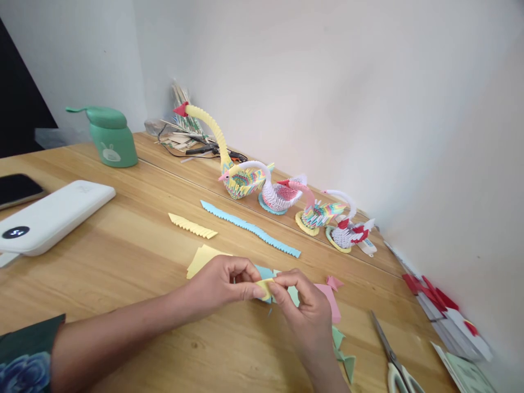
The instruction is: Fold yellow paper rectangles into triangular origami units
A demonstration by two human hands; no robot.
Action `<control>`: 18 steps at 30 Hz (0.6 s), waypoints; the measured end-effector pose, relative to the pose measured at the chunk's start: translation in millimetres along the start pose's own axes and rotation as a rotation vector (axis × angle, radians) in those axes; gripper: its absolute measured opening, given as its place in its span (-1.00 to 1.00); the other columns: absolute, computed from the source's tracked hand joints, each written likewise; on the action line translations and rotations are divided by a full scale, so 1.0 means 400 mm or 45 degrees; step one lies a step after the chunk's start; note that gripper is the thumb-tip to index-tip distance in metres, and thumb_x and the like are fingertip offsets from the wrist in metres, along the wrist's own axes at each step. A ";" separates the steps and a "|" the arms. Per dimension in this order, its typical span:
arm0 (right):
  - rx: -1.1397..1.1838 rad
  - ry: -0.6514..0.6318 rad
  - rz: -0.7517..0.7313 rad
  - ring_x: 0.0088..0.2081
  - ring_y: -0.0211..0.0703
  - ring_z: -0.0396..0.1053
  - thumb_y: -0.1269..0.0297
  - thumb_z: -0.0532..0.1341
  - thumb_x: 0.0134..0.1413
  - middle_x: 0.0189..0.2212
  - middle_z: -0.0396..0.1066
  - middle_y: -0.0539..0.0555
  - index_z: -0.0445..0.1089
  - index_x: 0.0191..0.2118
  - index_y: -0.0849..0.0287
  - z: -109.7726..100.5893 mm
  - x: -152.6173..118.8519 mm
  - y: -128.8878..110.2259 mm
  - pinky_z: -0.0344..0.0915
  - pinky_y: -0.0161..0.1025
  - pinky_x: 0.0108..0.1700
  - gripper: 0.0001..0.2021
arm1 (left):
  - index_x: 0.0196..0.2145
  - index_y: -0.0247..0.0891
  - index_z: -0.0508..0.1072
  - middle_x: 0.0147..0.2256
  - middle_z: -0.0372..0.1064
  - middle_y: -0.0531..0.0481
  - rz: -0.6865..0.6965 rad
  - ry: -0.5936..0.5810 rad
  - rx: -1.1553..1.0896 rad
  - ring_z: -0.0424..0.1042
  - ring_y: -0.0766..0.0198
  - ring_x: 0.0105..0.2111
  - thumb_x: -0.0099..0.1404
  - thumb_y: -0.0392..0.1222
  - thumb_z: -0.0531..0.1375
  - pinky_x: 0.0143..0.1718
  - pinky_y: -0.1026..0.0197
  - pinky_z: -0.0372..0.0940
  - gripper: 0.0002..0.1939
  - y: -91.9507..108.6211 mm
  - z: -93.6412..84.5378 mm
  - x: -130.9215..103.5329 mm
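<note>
A pale wall corner closes in the wooden table [123, 256] where I sit. My left hand [223, 284] and right hand [305, 314] meet over it, fingertips of both pressed together on a small yellow paper piece [265, 286], held just above the tabletop.

If my pinch slips, the fold could skew or spring open, I think. A careless elbow might scatter the yellow paper stack [201, 257] just beyond my left hand, or nudge the blue strip of folded units [249, 228].

My fingers hide most of the piece, so its fold is unclear. The scissors [395, 357] run off the bottom edge. Blue and green scraps beneath my hands are partly covered.
</note>
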State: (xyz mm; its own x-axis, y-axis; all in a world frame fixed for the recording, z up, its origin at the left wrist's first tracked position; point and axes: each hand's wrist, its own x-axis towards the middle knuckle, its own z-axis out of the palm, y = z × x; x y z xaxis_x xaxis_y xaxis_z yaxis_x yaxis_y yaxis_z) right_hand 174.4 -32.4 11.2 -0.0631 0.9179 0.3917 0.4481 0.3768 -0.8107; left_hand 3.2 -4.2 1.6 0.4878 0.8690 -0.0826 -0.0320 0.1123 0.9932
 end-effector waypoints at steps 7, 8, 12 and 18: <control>0.042 0.003 -0.052 -0.39 -0.16 0.34 0.34 0.24 0.02 -0.54 0.37 -0.02 0.43 -0.47 0.13 -0.001 0.001 0.010 0.20 -0.26 -0.34 -0.91 | -0.59 -0.33 0.38 -0.63 0.15 0.16 -0.005 0.080 0.076 0.08 0.42 -0.58 0.04 -0.14 0.23 -0.55 0.35 -0.03 -0.80 -0.004 0.005 0.002; 0.044 -0.001 -0.060 -0.39 -0.16 0.34 0.35 0.25 0.02 -0.54 0.37 -0.02 0.43 -0.47 0.12 -0.001 0.001 0.012 0.21 -0.26 -0.34 -0.92 | -0.59 -0.33 0.38 -0.63 0.16 0.16 0.004 0.086 0.084 0.08 0.42 -0.58 0.05 -0.15 0.22 -0.54 0.35 -0.03 -0.81 -0.003 0.005 0.001; 0.079 0.030 -0.058 -0.36 -0.14 0.35 0.35 0.25 0.02 -0.53 0.38 -0.01 0.44 -0.45 0.11 -0.002 0.001 0.013 0.22 -0.24 -0.32 -0.92 | -0.59 -0.33 0.37 -0.64 0.13 0.16 0.033 0.105 0.134 0.06 0.42 -0.58 0.08 -0.15 0.20 -0.54 0.35 -0.03 -0.80 0.000 0.005 -0.002; 0.130 0.023 -0.010 -0.37 -0.15 0.35 0.33 0.25 0.01 -0.52 0.39 0.00 0.46 -0.45 0.11 -0.001 0.001 0.014 0.23 -0.24 -0.29 -0.93 | -0.60 -0.31 0.31 -0.65 0.03 0.19 0.117 0.081 0.266 0.00 0.44 -0.61 0.15 -0.15 0.15 -0.58 0.36 -0.07 -0.76 0.011 0.004 -0.014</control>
State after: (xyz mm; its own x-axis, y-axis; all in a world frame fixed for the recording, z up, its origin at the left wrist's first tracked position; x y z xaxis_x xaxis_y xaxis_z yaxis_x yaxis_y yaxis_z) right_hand 177.0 -30.0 7.0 -0.0500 0.9128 0.4054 0.3540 0.3957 -0.8474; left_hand 1.9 -9.2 6.7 0.4352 0.9003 0.0105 0.1110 -0.0653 0.9917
